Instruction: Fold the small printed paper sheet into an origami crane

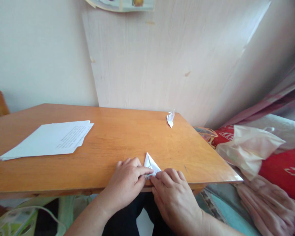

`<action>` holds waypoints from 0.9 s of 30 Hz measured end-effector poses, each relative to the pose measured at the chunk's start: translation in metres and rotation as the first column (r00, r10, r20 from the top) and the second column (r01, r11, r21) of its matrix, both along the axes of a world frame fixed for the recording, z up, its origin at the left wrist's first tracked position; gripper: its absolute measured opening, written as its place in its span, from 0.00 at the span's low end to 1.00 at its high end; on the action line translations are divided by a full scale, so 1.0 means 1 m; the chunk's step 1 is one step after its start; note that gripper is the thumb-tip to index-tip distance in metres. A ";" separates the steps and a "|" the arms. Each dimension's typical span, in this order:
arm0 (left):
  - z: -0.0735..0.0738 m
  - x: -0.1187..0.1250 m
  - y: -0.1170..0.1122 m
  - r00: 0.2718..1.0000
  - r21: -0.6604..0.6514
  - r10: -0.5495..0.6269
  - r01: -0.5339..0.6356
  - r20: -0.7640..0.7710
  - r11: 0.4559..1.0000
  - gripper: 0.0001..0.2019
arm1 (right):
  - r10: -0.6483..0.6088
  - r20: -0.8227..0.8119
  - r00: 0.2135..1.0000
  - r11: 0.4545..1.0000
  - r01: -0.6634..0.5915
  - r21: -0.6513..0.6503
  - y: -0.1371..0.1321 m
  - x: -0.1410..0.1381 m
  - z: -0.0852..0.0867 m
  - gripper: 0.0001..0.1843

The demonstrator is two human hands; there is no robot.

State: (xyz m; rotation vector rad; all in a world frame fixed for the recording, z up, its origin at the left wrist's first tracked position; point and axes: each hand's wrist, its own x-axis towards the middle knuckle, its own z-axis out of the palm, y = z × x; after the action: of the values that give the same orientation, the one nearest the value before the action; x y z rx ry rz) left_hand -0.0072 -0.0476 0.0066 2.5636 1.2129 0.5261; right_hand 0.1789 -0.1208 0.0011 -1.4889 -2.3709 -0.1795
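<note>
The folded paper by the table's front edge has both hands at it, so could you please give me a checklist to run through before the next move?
1. Left hand in contact with the folded paper: ok, a finger lies over its lower part.
2. Right hand in contact: ok, fingers at its lower right.
3. Whole paper visible: not ok, fingers cover the lower part.
4. Folds under the fingers lined up: cannot tell, hidden.
5. Stack of printed sheets apart from the hands: ok, off to the left on the table.
6. Other folded paper piece apart from the hands: ok, near the far right corner.
</note>
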 end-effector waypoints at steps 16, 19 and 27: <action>0.004 -0.001 0.000 1.000 -0.022 0.006 -0.007 -0.016 1.000 0.17 | -0.003 0.003 1.000 1.000 0.003 0.024 0.004 0.019 0.003 0.07; 0.006 -0.001 -0.001 1.000 -0.026 0.005 -0.005 -0.019 1.000 0.16 | -0.013 0.020 1.000 1.000 0.013 0.016 0.003 0.025 0.005 0.08; 0.011 0.000 -0.002 0.999 -0.045 0.013 -0.014 -0.039 0.999 0.16 | -0.044 -0.028 0.999 0.999 0.044 -0.007 -0.001 0.039 0.003 0.10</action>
State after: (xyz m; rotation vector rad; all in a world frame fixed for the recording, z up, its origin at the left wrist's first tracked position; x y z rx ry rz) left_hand -0.0071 -0.0494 0.0173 2.5409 1.2414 0.4487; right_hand 0.2176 -0.1214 0.0041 -1.5371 -2.3200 -0.1612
